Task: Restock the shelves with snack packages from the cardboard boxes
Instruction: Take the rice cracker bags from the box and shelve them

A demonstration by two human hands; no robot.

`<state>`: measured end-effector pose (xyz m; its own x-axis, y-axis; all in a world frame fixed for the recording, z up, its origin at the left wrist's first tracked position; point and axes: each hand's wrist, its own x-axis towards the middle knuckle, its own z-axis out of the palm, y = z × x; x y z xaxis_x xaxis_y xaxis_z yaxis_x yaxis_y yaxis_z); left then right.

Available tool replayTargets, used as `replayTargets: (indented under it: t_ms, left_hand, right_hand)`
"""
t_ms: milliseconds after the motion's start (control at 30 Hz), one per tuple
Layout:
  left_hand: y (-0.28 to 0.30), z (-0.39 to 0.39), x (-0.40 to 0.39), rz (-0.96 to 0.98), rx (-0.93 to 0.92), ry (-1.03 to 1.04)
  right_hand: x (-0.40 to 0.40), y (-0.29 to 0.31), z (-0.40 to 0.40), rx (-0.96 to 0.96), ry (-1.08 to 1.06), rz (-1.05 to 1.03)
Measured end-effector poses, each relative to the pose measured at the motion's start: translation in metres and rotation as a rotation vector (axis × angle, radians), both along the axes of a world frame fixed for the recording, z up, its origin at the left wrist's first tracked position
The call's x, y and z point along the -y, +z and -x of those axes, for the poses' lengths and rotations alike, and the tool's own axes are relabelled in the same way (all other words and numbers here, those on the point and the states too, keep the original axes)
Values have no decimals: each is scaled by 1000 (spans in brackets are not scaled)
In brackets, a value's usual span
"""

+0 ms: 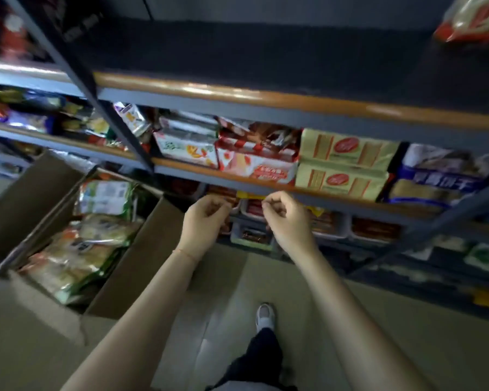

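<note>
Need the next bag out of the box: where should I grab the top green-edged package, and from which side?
Grip the green-edged package by its near edge, coming from above: the cardboard box is open on top, its walls block the sides, and the bag lies tilted on the others. Both hands, left and right, look empty.

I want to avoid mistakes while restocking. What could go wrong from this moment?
1. Both the left hand and right hand look empty, so no package is being shelved yet.
2. The pink wafer pack seems to overhang the shelf edge and might slip.
3. The open cardboard box beside the foot could trip the person.
</note>
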<state>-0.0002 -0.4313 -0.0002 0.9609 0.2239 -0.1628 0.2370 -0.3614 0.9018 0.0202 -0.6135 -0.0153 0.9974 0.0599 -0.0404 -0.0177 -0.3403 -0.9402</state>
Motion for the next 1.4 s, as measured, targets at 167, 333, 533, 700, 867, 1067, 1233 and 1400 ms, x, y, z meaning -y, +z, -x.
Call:
replayTargets:
  t_ms: [167, 333, 533, 700, 867, 1067, 1233, 1400]
  left_hand:
    - [-12, 58, -91, -59, -89, 84]
    - [-19, 91, -199, -46, -144, 145]
    - [-51, 99, -376, 8, -173, 338]
    - [-98, 79, -549, 16, -221, 487]
    - [-137, 52, -680, -150, -270, 579]
    - [-200, 45, -761, -618, -328, 664]
    - [-228, 45, -767, -177, -260, 915]
    - [-243, 43, -768, -172, -226, 986]
  right_hand:
    - [-82, -26, 43, -66, 130, 50]
    - [-185, -23, 47, -117, 279, 118]
    - [-366, -43, 28, -175, 465, 212]
    - [-544, -69, -8, -238, 531, 287]
    - [-693, -89, -48, -434, 519, 239]
    - [-806, -145, -97, -778, 234, 106]
    - [-877, -250, -115, -1194, 107, 55]
    - [-892, -287, -91, -1296, 62, 206]
